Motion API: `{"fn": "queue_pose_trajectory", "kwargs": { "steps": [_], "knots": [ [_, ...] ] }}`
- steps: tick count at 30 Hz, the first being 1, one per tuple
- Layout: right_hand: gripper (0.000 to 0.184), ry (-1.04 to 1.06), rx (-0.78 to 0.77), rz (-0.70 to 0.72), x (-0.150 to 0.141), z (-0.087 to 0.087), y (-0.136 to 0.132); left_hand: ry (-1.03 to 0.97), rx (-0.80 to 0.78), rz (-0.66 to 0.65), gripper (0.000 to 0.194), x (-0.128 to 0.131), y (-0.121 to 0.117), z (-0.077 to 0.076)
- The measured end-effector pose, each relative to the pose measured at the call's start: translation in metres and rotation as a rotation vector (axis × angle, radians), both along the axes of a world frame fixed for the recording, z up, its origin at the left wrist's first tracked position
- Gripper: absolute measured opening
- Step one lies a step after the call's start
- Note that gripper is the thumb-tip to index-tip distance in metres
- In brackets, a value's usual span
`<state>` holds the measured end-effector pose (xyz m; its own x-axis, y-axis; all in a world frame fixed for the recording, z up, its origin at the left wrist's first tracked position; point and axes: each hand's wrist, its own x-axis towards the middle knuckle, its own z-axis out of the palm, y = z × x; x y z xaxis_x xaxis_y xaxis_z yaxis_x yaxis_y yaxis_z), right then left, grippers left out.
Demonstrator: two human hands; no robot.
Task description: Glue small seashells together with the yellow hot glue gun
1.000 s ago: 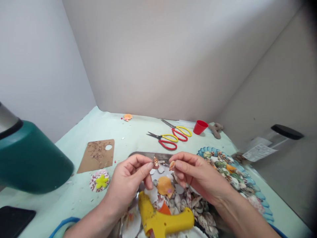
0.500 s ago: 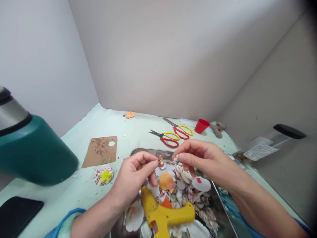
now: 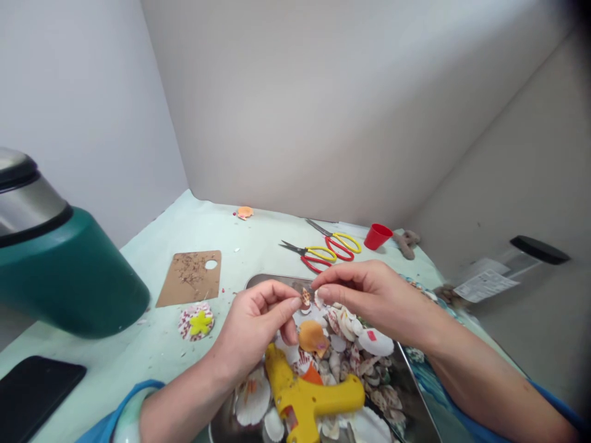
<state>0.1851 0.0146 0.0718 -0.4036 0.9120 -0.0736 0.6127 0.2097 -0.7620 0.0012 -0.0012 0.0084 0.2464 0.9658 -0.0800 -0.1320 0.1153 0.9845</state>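
My left hand [image 3: 258, 323] pinches a small brown-speckled shell [image 3: 305, 299] between thumb and forefinger. My right hand [image 3: 369, 295] meets it from the right, its fingertips pinched at the same shell; whether it holds a piece of its own is hidden. Both hands hover over a metal tray [image 3: 261, 282] filled with several seashells, among them an orange scallop [image 3: 310, 336]. A yellow glue gun [image 3: 309, 397] lies across the shells at the near end of the tray.
A large teal jug [image 3: 64, 277] stands at the left beside a black phone [image 3: 32, 394]. On the pale green table lie a cardboard piece [image 3: 191, 278], a shell with a yellow flower [image 3: 197, 321], two red-and-yellow scissors [image 3: 323, 249], a red cup [image 3: 377, 236] and an orange shell [image 3: 244, 212].
My right hand has moved left and up until its fingertips meet the shell in my left hand. The view has shifted slightly; the blue shell plate on the right is now covered by my arm.
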Motion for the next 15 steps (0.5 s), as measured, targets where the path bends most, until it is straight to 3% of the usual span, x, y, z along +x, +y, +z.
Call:
{"fn": "queue_pose_trajectory", "kwargs": {
  "steps": [15],
  "knots": [
    [0.018,0.090,0.063,0.019,-0.0050,-0.0076,-0.0022,-0.050,-0.011,-0.047,0.012,-0.0028,0.0005,-0.0035]
  ]
}}
